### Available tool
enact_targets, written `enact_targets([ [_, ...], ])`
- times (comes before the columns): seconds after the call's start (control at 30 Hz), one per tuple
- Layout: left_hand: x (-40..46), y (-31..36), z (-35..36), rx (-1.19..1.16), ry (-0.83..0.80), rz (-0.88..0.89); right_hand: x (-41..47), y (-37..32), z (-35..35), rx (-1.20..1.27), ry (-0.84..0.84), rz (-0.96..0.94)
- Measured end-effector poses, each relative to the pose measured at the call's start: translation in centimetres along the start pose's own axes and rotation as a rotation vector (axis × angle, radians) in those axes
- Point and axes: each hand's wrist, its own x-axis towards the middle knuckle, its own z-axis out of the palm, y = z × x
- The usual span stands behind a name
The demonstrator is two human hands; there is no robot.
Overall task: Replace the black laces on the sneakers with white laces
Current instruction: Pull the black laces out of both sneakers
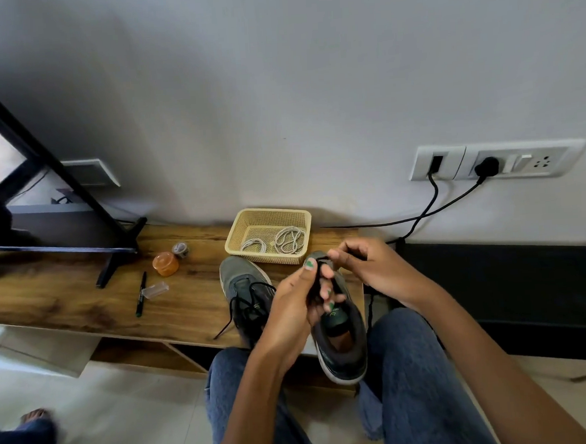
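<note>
- Your left hand (298, 302) is curled round a bunched black lace (317, 285) over the right sneaker (342, 342), while your right hand (362, 264) pinches its other strand.
- Tug unevenly and it could jam in an eyelet.
- That sneaker overhangs the table (66, 297) edge; it may tip.
- White laces (287, 241) wait in the basket (247, 221); the left sneaker (244, 286) is still black-laced.
</note>
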Motion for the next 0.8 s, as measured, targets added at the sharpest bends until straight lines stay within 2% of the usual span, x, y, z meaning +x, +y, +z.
enact_targets([
  [0.1,0.6,0.1,-0.2,-0.218,0.113,0.1,-0.8,0.9,0.8,-0.094,-0.07,0.048],
  [0.2,1.1,0.2,-0.5,-0.265,0.164,0.172,-1.6,1.1,1.9,-0.226,-0.198,0.078],
  [0.3,1.4,-0.2,-0.6,-0.055,0.231,0.24,-2.1,0.7,3.0,-0.342,-0.305,0.067],
  [0.4,1.6,-1.2,-1.5,0.438,0.274,0.345,-2.4,-0.5,3.2,-0.379,-0.352,0.065],
  [0.47,1.3,-1.5,-1.9,0.62,0.208,0.321,-2.4,-1.7,2.7,-0.367,-0.319,0.039],
  [0.57,0.7,-1.6,-2.0,0.729,0.127,0.253,-2.1,-3.0,1.3,-0.412,-0.219,-0.025],
  [0.67,0.4,-1.4,-2.1,0.652,0.025,0.194,-1.6,-3.0,0.0,-0.389,-0.12,-0.065],
  [0.8,-0.1,-0.2,-1.2,0.375,-0.064,0.049,-0.7,-2.2,-0.8,-0.306,-0.015,-0.076],
])
